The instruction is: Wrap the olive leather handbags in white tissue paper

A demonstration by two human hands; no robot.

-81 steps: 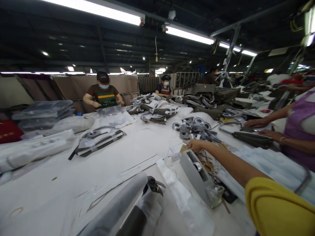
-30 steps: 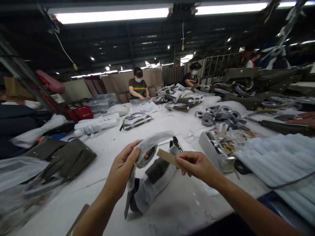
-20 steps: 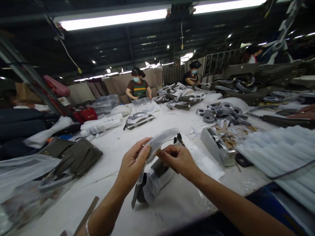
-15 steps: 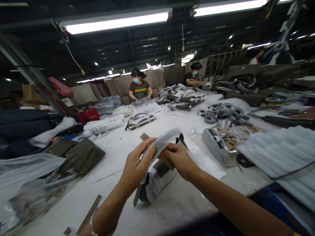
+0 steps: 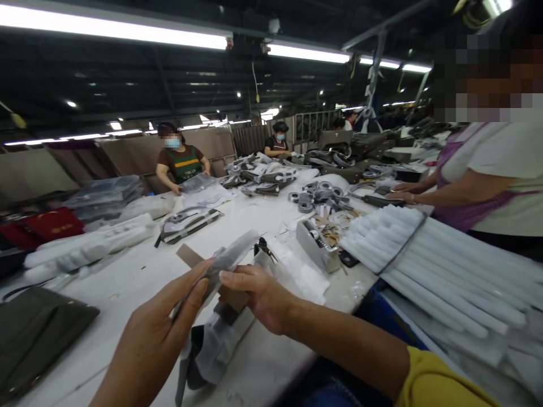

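My left hand point(image 5: 156, 333) pinches the grey plastic-wrapped bag strap piece point(image 5: 231, 259) near its top, thumb and fingers closed on it. My right hand point(image 5: 258, 297) is closed on a brown cardboard strip point(image 5: 189, 255) that passes behind the wrap and sticks out on its left. Both hands meet just above the white table point(image 5: 127, 282). Below them lies a paper-wrapped dark bag part point(image 5: 212, 347).
A grey tape dispenser point(image 5: 316, 246) stands right of my hands, beside a stack of white foam tubes point(image 5: 432, 254). A person in a white top point(image 5: 487, 169) works at the right. Wrapped bags point(image 5: 186, 220), coiled straps point(image 5: 314, 195) and two seated workers lie beyond. A dark bag point(image 5: 34, 333) is at left.
My right hand fetched a cardboard strip from near the tape dispenser and slid it behind the wrapped piece. The view has swung right since half a second ago.
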